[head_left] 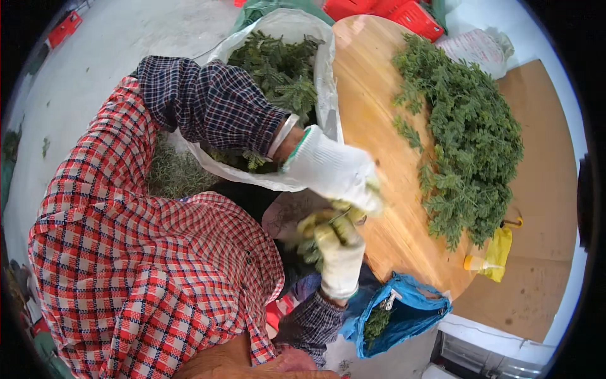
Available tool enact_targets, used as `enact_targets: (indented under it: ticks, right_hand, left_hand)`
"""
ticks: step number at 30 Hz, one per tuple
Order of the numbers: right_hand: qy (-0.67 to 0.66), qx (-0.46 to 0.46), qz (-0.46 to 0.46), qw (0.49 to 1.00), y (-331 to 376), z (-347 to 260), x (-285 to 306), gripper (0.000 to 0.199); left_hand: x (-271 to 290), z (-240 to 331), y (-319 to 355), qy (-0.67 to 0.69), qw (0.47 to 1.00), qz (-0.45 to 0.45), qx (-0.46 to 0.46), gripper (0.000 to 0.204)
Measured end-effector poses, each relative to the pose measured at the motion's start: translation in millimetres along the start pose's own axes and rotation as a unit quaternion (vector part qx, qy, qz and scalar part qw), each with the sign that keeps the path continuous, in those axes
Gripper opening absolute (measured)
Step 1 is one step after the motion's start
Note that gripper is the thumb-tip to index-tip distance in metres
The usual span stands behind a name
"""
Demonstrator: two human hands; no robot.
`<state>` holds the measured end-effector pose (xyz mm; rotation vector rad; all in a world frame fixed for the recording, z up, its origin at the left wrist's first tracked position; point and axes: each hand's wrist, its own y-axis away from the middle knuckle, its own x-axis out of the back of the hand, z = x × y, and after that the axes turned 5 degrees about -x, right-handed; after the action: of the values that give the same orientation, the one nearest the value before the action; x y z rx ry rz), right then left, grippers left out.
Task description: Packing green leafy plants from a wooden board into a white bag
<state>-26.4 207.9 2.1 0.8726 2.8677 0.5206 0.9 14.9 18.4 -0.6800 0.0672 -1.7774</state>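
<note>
Both my hands wear white knit gloves with yellowish palms and meet over the near edge of the round wooden table [360, 76]. My right hand [339, 252] is closed around a small bunch of evergreen sprigs [309, 252], its fingers curled. Just above it, my left hand [344, 170] reaches across with fingers bent together, smeared by motion at the tips. What those fingers pinch is hidden. A large pile of evergreen sprigs [473, 139] covers the table's far side. Beside my left forearm, an open white bag [331, 63] holds more evergreen branches [278, 69].
A blue bag [404, 303] with a metal clip [391, 299] and some greenery inside hangs at the table's lower edge. An orange-capped bottle [478, 263] and yellow pouch [500, 249] lie by the cardboard [530, 208]. Red crates [413, 19] and a white sack [476, 50] stand behind.
</note>
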Motion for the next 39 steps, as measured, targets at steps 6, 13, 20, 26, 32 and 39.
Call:
enact_targets:
  ticks: [6,13,20,26,32,39]
  right_hand:
    - [0.139,-0.109,-0.169,0.970,26.9,1.8,-14.7,0.003]
    - [0.252,-0.125,-0.381,0.881,38.0,-11.9,-3.5,0.008]
    - [0.165,0.092,0.086,0.978,5.7,-59.1,-6.3,0.020]
    - [0.238,0.402,0.034,0.884,-98.3,-94.3,-85.6,0.019]
    - [0.318,0.509,0.043,0.798,-157.2,-71.6,-114.6,0.044]
    - [0.073,0.371,0.115,0.919,-193.5,-39.1,79.7,0.034]
  left_hand:
    - [-14.3,12.8,61.9,0.011,0.980,-0.197,-0.039,0.040]
    - [-5.8,38.0,104.9,-0.024,0.977,-0.124,-0.169,0.020]
    - [17.9,37.7,270.8,-0.153,0.980,-0.094,0.090,0.019]
    - [-68.3,-73.3,359.8,-0.097,0.703,0.074,0.701,0.029]
    - [-115.4,-123.9,376.1,0.122,0.676,0.115,0.717,0.073]
    - [-90.8,-99.9,370.0,0.120,0.627,0.449,0.625,0.025]
